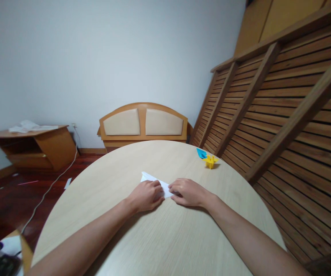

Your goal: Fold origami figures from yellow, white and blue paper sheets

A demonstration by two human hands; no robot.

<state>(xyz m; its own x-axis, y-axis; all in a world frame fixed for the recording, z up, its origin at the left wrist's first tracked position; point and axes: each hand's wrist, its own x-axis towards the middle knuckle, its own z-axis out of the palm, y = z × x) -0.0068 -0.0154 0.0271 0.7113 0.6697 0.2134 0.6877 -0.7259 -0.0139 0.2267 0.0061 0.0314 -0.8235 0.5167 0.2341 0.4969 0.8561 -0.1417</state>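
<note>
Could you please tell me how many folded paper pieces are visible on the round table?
3: a white piece at the left hand and right hand, plus a blue piece and yellow piece near the table's far right edge. The hands may hide more.

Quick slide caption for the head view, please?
Left hand and right hand on white paper atop a round table, a blue piece and a yellow folded figure beyond, to the right.

Pale wall [142, 50] behind an arched wooden headboard [142, 119], dark reddish floor [63, 184] at left.
</note>
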